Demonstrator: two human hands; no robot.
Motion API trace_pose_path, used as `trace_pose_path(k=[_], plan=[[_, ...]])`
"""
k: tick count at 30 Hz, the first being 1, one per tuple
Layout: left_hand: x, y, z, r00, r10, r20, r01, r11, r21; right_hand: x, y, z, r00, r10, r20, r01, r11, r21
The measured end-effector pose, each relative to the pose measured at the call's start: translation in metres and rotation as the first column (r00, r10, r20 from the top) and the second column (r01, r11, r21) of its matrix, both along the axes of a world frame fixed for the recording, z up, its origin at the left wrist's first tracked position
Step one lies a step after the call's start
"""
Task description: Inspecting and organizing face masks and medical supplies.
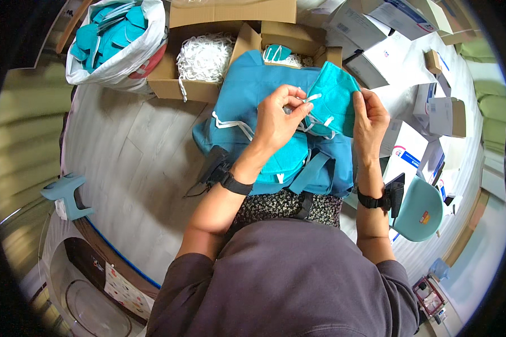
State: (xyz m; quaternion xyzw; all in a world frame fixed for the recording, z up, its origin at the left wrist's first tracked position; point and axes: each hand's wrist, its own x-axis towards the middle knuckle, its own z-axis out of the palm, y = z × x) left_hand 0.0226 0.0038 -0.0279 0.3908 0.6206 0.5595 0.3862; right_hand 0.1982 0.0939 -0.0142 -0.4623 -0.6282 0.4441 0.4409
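One teal, cup-shaped fabric mask (338,92) with narrow white elastic straps (315,96) was held up between both hands, over the person's lap. The right hand (371,119) pinched its right edge between thumb and fingers. The left hand (278,117) had thumb and forefinger drawn together at a strap on the mask's left side, its other fingers curled.

Just below, a stack of teal masks (287,160) lay on a blue cloth with a sewn band (244,84), spread over the lap; a loose white elastic strip (233,123) crossed the cloth's left part. Black bands (236,184) circled both wrists.

Beyond the cloth stood an open brown cardboard box (183,91) heaped with tangled white elastic (206,59), and beside it a second brown carton (292,32) with a teal mask inside. Left of these, a white woven sack (123,78) bulged with more teal masks. White cardboard boxes (371,53) crowded the right side, near a pale teal plastic seat (424,210), on a grey plank floor (129,146).
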Motion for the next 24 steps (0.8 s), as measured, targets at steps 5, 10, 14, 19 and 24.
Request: trace_pose_path(k=[5, 10, 14, 19, 24], plan=[[-0.001, 0.003, -0.005, 0.98, -0.122, 0.159, 0.126, 0.992, -0.017, 0.005, 0.01, -0.006, 0.994, -0.049, -0.102, 0.042, 0.997, -0.068], [0.004, 0.002, 0.002, 0.954, -0.27, 0.129, 0.278, 0.96, -0.045, 0.01, 0.017, -0.007, 0.985, -0.061, -0.162, 0.04, 0.99, -0.134], [0.021, 0.007, -0.013, 0.97, -0.206, 0.127, 0.205, 0.979, 0.023, 0.008, 0.015, -0.008, 0.984, -0.061, -0.169, 0.034, 0.987, -0.158], [0.033, 0.007, -0.01, 0.954, -0.112, 0.277, 0.106, 0.994, 0.036, 0.005, 0.013, -0.009, 0.987, -0.075, -0.143, 0.047, 0.98, -0.192], [0.023, 0.001, 0.006, 0.987, -0.14, -0.079, 0.136, 0.989, -0.057, 0.009, 0.017, -0.015, 0.994, -0.058, -0.095, 0.041, 0.985, -0.17]])
